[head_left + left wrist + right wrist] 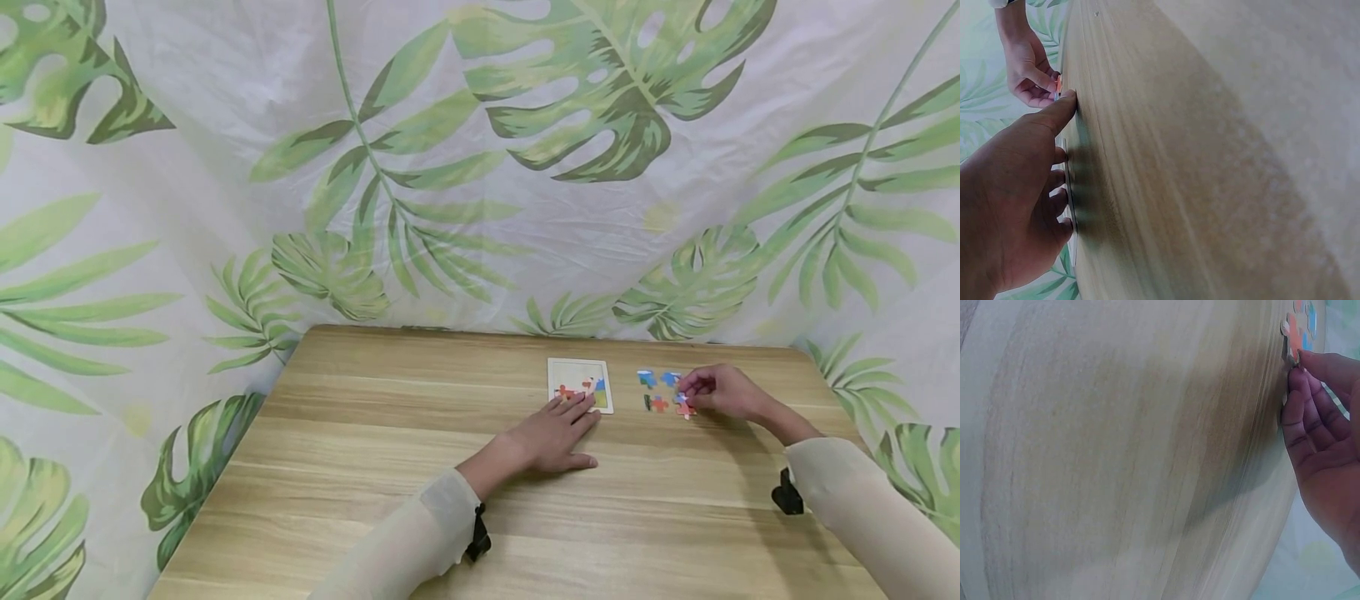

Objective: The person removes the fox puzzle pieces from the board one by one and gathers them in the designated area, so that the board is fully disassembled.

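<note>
My left hand rests with its fingers spread over the lower edge of a small white-framed puzzle board. Red, blue and yellow picture parts show in the board's lower half, partly hidden by the fingertips. To the right, my right hand pinches a red-and-blue jigsaw piece between thumb and finger, low at the tabletop. In the right wrist view the pinched orange-red piece shows at the fingertips. Beside it lie a blue-green piece, a blue piece and a red-and-green piece.
The wooden table carries the board and pieces near its back edge. Behind it hangs a leaf-patterned cloth. A black wrist device sits at the left cuff, another black device at the right.
</note>
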A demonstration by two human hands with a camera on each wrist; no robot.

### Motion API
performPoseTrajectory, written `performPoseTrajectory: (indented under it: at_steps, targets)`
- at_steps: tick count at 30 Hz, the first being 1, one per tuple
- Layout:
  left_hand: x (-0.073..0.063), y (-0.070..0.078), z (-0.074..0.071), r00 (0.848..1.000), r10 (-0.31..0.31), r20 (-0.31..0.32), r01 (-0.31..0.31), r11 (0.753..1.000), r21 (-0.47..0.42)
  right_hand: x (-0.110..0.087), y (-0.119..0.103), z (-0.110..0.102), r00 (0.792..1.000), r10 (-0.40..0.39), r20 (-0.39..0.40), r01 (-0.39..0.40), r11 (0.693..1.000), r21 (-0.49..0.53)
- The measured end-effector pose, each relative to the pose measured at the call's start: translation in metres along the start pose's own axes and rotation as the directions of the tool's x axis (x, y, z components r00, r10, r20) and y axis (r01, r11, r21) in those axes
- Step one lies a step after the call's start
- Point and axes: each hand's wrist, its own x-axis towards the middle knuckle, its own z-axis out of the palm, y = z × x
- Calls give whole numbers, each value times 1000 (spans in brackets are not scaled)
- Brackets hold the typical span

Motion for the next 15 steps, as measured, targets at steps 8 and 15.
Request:
performPoseTrajectory:
  at_steps: [8,15]
  targets:
    - [1,0,0,1000,-1,2,1,1000,0,0,-1,0,1000,13,-12,-13,1000,-28]
    - [0,0,0,1000,-2,0,2,1000,-1,3,-11,-1,998,-33,-44,31,999,-39]
